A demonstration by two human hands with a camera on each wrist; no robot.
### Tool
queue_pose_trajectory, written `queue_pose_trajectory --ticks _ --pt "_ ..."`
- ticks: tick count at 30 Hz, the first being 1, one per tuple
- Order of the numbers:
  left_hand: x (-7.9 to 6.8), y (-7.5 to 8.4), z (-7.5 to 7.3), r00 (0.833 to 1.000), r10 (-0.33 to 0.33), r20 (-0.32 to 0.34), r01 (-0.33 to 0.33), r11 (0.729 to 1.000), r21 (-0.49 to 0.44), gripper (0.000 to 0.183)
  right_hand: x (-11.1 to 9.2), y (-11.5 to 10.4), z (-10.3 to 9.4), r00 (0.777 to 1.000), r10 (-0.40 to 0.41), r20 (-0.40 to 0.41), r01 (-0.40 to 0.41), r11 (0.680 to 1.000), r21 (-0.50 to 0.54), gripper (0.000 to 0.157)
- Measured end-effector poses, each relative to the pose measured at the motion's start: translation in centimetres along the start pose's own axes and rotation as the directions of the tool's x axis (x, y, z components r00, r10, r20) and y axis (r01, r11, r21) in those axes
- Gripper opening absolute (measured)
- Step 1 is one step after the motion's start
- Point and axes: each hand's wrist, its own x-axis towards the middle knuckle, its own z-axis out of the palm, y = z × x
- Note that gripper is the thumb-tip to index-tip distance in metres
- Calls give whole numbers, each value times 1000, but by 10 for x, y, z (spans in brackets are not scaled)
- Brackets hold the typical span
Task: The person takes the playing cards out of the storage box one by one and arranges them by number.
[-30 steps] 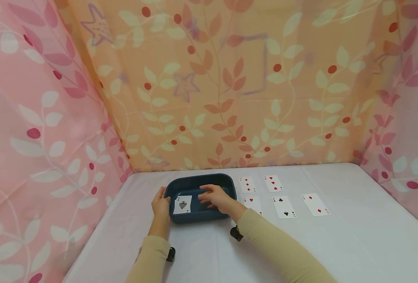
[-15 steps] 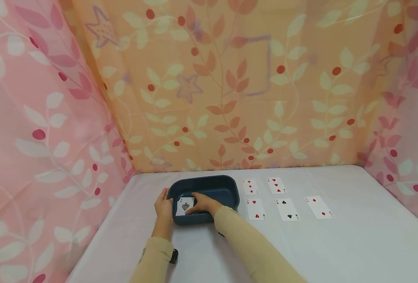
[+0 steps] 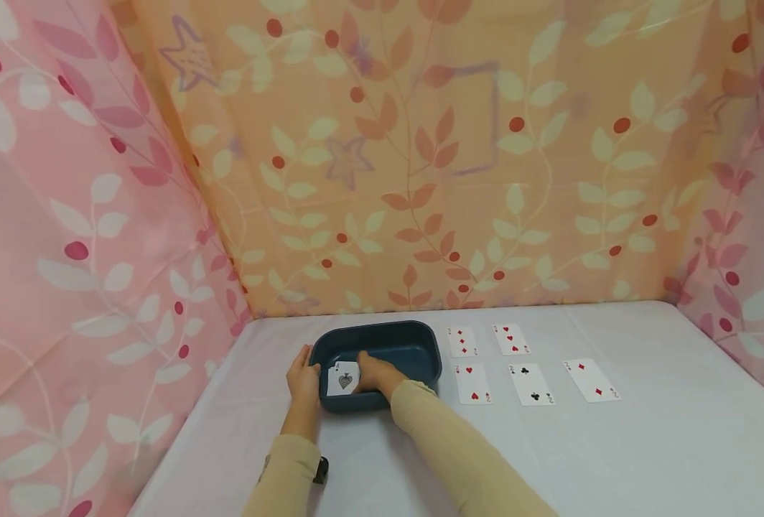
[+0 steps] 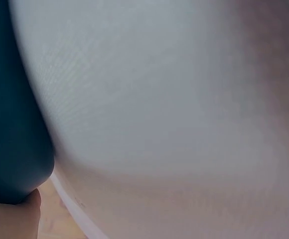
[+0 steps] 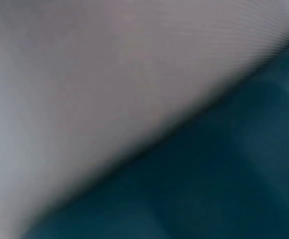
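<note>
Left grip (image 3: 303, 382) holds tray (image 3: 411, 359) — right grip (image 3: 378, 373) touches card (image 3: 339, 381).

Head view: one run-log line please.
left hand: touching tray; right hand: inside tray, at spade card; five cards: face up on table, right of tray

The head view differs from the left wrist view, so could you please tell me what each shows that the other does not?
Only the head view shows the right hand, the spade card in the dish and the five cards to its right. Only the left wrist view shows the dish's outer side wall close up, with fingers against it. Both share the dish, the tablecloth and part of the left hand.
</note>
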Motion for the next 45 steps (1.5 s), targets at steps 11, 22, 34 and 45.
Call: queue_pose_trajectory --ticks 11,22,34,45 --pt "-4 1 -1 1000 -5 14 5 1000 3 57 4 6 2 973 -196 -123 226 920 320 47" --pt "0 1 0 1000 10 16 -11 999 30 57 -8 7 -12 953 -60 -297 256 684 683 51" --pt "1 3 -3 1000 -21 18 20 1000 22 59 -49 24 -42 963 -2 -271 210 635 743 56" --pt "-1 4 -3 999 -19 40 19 1000 4 60 -75 47 -59 969 72 -238 136 648 749 55"
